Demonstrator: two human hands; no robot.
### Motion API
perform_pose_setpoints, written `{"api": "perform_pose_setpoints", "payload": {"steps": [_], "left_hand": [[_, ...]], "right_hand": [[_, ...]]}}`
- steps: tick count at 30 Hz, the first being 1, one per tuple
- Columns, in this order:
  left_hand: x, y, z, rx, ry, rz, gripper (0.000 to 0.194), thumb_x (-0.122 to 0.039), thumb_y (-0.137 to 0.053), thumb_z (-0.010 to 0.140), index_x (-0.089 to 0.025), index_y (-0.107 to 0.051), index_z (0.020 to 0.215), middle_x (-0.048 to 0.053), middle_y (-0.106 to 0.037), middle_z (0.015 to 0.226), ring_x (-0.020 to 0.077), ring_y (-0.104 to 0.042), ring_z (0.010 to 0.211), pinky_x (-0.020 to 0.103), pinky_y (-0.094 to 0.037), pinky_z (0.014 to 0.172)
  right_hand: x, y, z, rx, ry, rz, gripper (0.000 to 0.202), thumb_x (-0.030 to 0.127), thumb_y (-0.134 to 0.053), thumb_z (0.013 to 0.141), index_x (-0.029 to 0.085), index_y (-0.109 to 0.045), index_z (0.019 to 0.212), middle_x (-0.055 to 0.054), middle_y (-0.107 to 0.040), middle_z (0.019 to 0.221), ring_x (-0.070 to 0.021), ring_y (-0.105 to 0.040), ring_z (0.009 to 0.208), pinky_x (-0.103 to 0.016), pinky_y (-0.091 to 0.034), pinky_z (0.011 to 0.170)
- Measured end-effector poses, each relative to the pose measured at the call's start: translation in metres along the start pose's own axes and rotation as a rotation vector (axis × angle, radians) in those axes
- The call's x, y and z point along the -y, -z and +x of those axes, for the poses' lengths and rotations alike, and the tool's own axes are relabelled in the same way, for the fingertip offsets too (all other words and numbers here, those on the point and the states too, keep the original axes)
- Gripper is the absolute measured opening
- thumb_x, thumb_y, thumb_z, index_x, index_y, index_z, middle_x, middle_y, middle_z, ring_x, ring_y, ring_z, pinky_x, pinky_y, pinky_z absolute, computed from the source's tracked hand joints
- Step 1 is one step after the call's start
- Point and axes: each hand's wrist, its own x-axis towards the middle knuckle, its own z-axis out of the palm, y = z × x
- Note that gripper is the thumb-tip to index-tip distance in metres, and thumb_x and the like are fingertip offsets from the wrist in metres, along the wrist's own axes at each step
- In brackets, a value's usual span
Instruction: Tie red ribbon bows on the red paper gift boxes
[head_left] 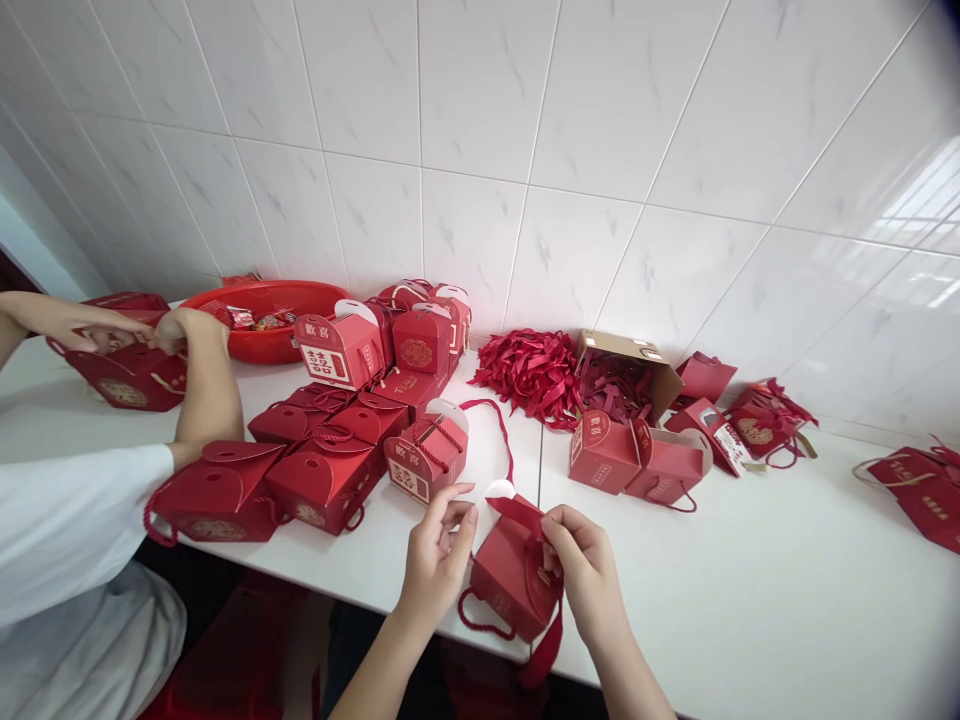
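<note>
A white table [757, 570] runs along a wall of pale, grey-veined tiles [480, 100], its top crossed by a thin seam near the middle. Light glares off the tiles at the far right. Below the front edge the space is dark, with something red in it, perhaps a stool, though the view there is too dim to be sure.

At the front edge, between the two hands, sits a small red gift box [510, 580], turned at an angle, a twisted cord handle [486, 628] looping out at its lower left. The right hand [585, 560] has thumb and forefinger closed on a red ribbon [516, 513] — one end reaches left over the box top. The left hand [442, 550] is beside the box, fingers loosely curled and parted, with nothing seen in its grip.

Behind and to the left stand many filled-out red boxes [330, 465], some stacked near the wall. Beyond them is a red basin [262, 350] holding wrapped sweets [266, 320]; next to it, a person in a white sleeve [82, 520] has both hands on a red bag-like box [131, 375]. A heap of ribbons [529, 375] lies against an open cardboard box [664, 385], and more red boxes [626, 460] stand to the right.
</note>
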Motion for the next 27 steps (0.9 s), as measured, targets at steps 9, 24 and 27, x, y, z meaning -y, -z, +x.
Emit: {"api": "perform_pose_setpoints", "payload": {"steps": [9,24,27], "left_hand": [[-0.0016,0.0005,-0.0007,0.024,-0.220,0.249,0.028,-0.027,-0.050,0.091,-0.020,-0.058,0.117,0.007,-0.072,0.098,0.0176,-0.068,0.085,0.022,-0.054,0.065],[-0.0024,0.0000,-0.0024,0.050,-0.214,0.283,0.032,-0.026,-0.049,0.092,-0.020,-0.058,0.121,0.009,-0.071,0.104,0.0149,-0.067,0.070,0.021,-0.053,0.058],[-0.0025,-0.0009,-0.0021,0.035,-0.199,0.283,0.030,-0.028,-0.048,0.092,-0.021,-0.057,0.119,0.007,-0.071,0.096,0.0157,-0.067,0.072,0.021,-0.052,0.056]], "right_hand": [[-0.0018,0.0029,-0.0008,0.036,0.024,0.125,0.037,0.048,-0.059,0.079,0.018,-0.047,0.060,0.005,-0.040,0.049,-0.0084,-0.033,0.047,-0.022,-0.025,0.047],[0.0004,0.0068,-0.0042,0.108,-0.011,0.230,0.039,0.049,-0.062,0.080,0.017,-0.048,0.062,0.003,-0.040,0.058,-0.0095,-0.032,0.054,-0.021,-0.027,0.050],[0.0039,0.0056,-0.0053,0.114,-0.007,0.234,0.039,0.049,-0.063,0.079,0.017,-0.049,0.062,0.003,-0.041,0.058,-0.0100,-0.033,0.055,-0.021,-0.028,0.050]]}}
